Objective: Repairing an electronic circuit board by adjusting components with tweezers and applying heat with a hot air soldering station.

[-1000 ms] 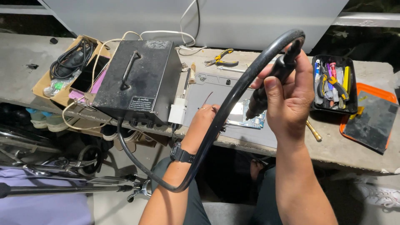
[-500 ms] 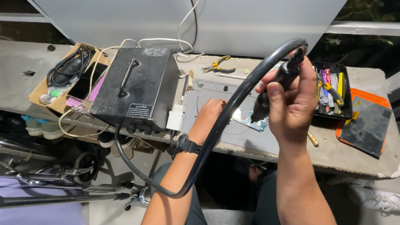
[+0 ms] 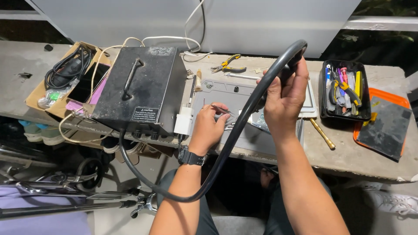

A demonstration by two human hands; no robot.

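The fingers of the right hand (image 3: 285,98) are clamped around the black handpiece at the end of a thick black hose (image 3: 244,117), holding it raised above the worktop (image 3: 348,154) with the nozzle hidden behind the palm, so where it aims cannot be told. The fingers of the left hand (image 3: 210,128) are pinched together on slim tweezers (image 3: 220,109), tips resting on the grey work mat (image 3: 235,93) just at 9 o'clock from the right hand. To do this well, the left wrist would best stay planted on the mat for steadiness, while the right hand brings the handpiece down squarely and keeps the hose's loop from dragging across the left forearm. The hose sweeps down past 7 o'clock and back up to the black metal station box (image 3: 139,89) at 9 o'clock. Beyond, yellow-handled pliers (image 3: 228,65) lie at 12 o'clock, a black tray of tools (image 3: 344,89) at 3 o'clock, an orange-edged pad (image 3: 383,128) farther right, and a cardboard box of cables (image 3: 65,80) far left.
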